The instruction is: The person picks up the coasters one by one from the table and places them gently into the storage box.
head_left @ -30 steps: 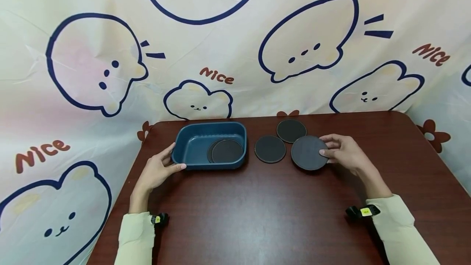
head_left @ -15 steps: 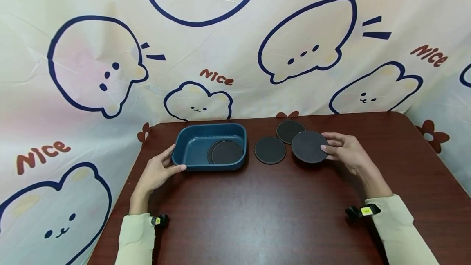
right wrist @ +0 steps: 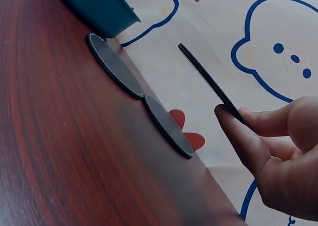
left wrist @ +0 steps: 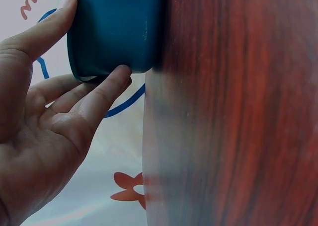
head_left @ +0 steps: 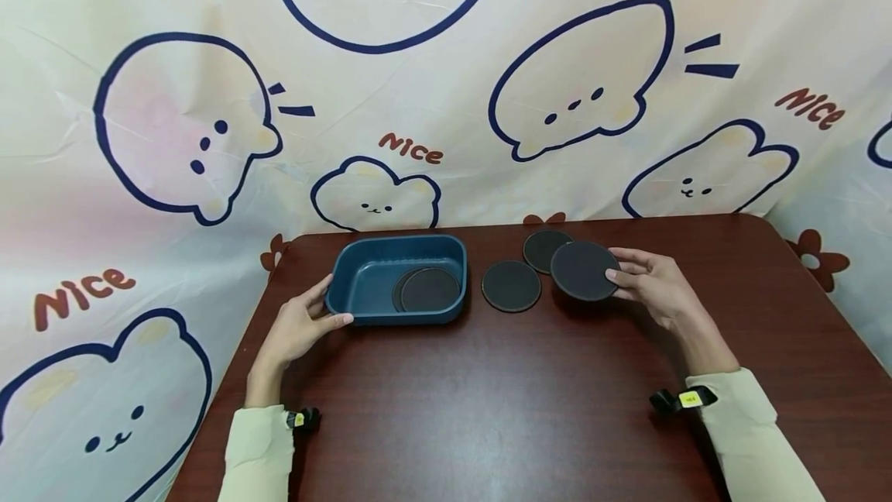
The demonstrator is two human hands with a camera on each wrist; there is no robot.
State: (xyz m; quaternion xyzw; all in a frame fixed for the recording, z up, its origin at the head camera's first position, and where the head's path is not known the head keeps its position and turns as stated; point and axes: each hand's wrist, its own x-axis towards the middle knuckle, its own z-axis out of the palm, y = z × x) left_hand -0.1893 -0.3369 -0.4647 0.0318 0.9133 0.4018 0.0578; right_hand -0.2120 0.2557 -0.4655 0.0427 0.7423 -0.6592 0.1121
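Note:
A blue rectangular container [head_left: 362, 285] stands at the back left of the table, with overlapping round black coasters [head_left: 430, 290] lying in it. My left hand [head_left: 296, 321] holds its left end, thumb at the front corner and fingers along the side; the left wrist view shows the fingertips against the container's outer wall [left wrist: 114, 32]. Between thumb and fingers, my right hand [head_left: 651, 285] pinches the edge of another black coaster [head_left: 584, 271]. In the right wrist view this coaster [right wrist: 208, 79] is seen edge-on, held above the tabletop.
Two more black coasters lie on the brown table [head_left: 488, 409]: one [head_left: 512, 286] just right of the container, the other [head_left: 546, 251] behind it, partly covered by the held coaster in the head view. A printed cloth [head_left: 467, 99] hangs behind the table.
My right hand has raised the pinched coaster off the table, so it appears slightly higher and partly overlaps the back coaster. The left hand stays at the container.

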